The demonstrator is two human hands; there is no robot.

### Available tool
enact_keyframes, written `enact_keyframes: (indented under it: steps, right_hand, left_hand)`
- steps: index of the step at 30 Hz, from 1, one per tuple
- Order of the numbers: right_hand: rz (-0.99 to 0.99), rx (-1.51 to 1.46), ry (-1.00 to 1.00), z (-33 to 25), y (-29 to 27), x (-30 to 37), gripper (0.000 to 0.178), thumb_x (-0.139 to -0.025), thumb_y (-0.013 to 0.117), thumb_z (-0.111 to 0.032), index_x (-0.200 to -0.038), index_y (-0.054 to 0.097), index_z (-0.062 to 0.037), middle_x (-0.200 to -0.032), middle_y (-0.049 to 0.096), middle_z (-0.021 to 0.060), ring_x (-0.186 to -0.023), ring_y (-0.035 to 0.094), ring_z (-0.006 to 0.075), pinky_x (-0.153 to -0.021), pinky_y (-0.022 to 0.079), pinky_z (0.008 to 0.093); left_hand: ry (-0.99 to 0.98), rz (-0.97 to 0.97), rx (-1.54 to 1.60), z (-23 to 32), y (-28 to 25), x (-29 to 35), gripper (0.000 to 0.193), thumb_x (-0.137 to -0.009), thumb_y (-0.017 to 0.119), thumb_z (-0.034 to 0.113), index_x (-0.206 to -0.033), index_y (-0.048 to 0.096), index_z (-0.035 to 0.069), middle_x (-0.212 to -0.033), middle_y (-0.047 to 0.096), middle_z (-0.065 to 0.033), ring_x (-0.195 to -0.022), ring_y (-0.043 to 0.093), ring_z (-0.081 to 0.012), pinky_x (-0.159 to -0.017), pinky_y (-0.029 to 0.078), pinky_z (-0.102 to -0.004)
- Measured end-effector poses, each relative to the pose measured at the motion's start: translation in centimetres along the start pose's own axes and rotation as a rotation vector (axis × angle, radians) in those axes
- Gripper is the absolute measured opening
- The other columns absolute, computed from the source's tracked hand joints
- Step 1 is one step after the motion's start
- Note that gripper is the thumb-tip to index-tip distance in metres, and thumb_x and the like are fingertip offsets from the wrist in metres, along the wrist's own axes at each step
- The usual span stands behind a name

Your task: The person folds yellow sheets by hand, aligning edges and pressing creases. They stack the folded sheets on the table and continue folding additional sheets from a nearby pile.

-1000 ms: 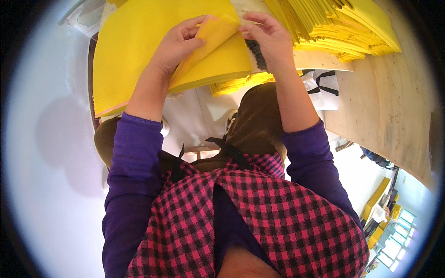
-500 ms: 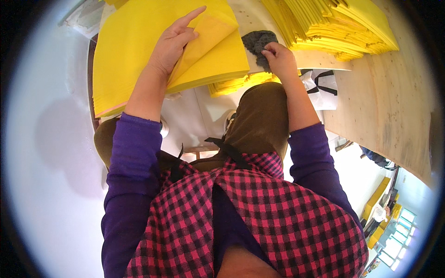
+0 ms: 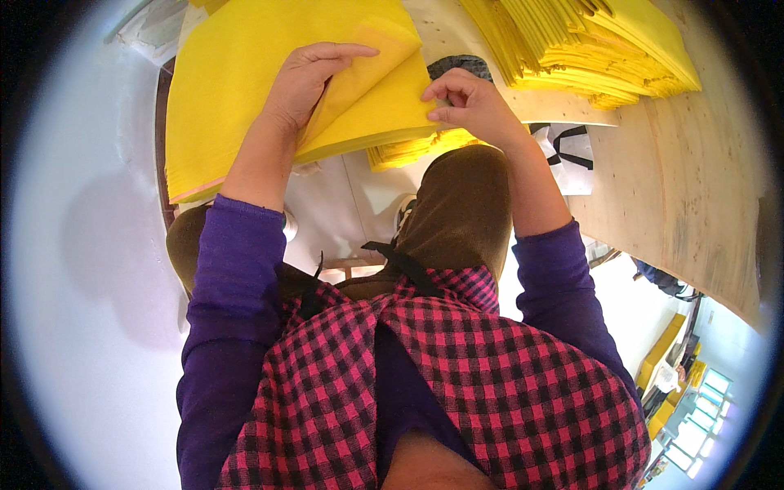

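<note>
A thick stack of yellow fabric-like sheets (image 3: 233, 106) lies in front of me, with the near right corner of its top sheet folded back as a flap (image 3: 367, 73). My left hand (image 3: 306, 86) rests on the stack against this flap. Its index finger stretches to the right across the sheet; the lower fingers are partly hidden. At the right edge of the stack hovers my right hand (image 3: 474, 102), thumb and index finger apart, nothing visible between them. Just behind it a crumpled dark grey cloth (image 3: 461, 64) lies on the wooden surface, partly covered by the hand.
Another pile of folded yellow pieces (image 3: 604, 57) stands at the far right on the wooden table (image 3: 678, 180). More yellow material (image 3: 408, 151) shows below the stack, above my knee. A white bag with black straps (image 3: 570, 155) is beside the table edge.
My right hand has let go of the dark grey cloth and moved left to the stack's edge. My left index finger has swung down toward the right.
</note>
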State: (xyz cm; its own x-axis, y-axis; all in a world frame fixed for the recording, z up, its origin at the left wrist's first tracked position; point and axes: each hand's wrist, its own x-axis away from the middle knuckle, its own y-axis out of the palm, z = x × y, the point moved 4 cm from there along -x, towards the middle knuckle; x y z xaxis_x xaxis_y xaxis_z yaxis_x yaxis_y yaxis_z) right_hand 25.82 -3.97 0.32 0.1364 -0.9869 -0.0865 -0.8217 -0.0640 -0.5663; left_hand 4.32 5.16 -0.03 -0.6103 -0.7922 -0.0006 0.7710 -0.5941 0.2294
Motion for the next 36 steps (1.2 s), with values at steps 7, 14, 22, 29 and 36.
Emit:
enact_keyframes:
  steps: [7, 14, 22, 29, 36]
  right_hand:
    - [-0.014, -0.076, -0.013, 0.5, 0.0, -1.2, 0.011, -0.076, 0.072, -0.01, -0.084, 0.066, -0.0053, -0.076, 0.054, -0.0013, -0.071, 0.051, 0.0089, -0.065, 0.043, 0.0233]
    - [-0.009, 0.039, -0.037, -1.6, -0.5, -3.0, 0.011, -0.084, 0.066, -0.014, -0.086, 0.062, -0.0035, -0.074, 0.052, -0.0049, -0.068, 0.047, 0.0046, -0.063, 0.04, 0.0201]
    - [0.103, 0.07, -0.072, -3.7, -0.2, -5.2, 0.022, -0.081, 0.066, -0.024, -0.085, 0.066, -0.0028, -0.07, 0.058, 0.0038, -0.064, 0.052, 0.0116, -0.059, 0.044, 0.0272]
    - [0.26, 0.003, -0.076, -2.5, -0.4, -4.2, 0.013, -0.082, 0.068, -0.015, -0.092, 0.065, -0.0061, -0.073, 0.053, -0.0047, -0.066, 0.046, 0.005, -0.058, 0.039, 0.0207]
    - [-0.064, 0.054, -0.033, -0.9, -0.2, -0.8, 0.021, -0.073, 0.073, -0.003, -0.092, 0.066, -0.0068, -0.077, 0.045, -0.0051, -0.065, 0.041, 0.0057, -0.059, 0.035, 0.0195]
  left_hand:
    - [0.032, -0.042, -0.039, -0.4, 0.1, -0.1, 0.023, -0.081, 0.053, 0.006, -0.096, 0.07, 0.001, -0.094, 0.066, -0.007, -0.084, 0.061, -0.0143, -0.078, 0.049, -0.0237]
    - [0.081, -0.15, -0.163, -0.5, 0.3, -0.1, 0.024, -0.081, 0.066, 0.014, -0.101, 0.068, 0.003, -0.093, 0.066, -0.0034, -0.086, 0.06, -0.0118, -0.081, 0.047, -0.0239]
    - [0.141, -0.172, -0.163, -0.1, 1.1, 0.2, 0.05, -0.077, 0.067, 0.009, -0.125, 0.056, 0.004, -0.124, 0.056, -0.0082, -0.113, 0.052, -0.0168, -0.098, 0.039, -0.0283]
    - [0.118, -0.122, -0.079, -0.4, 0.5, -0.1, 0.051, -0.079, 0.057, -0.003, -0.128, 0.053, 0.007, -0.116, 0.061, -0.0087, -0.101, 0.058, -0.014, -0.09, 0.045, -0.0256]
    - [0.058, -0.108, 0.051, -0.3, 0.6, 0.0, 0.056, -0.079, 0.049, -0.005, -0.134, 0.048, 0.009, -0.11, 0.063, -0.0097, -0.094, 0.061, -0.0134, -0.085, 0.047, -0.0244]
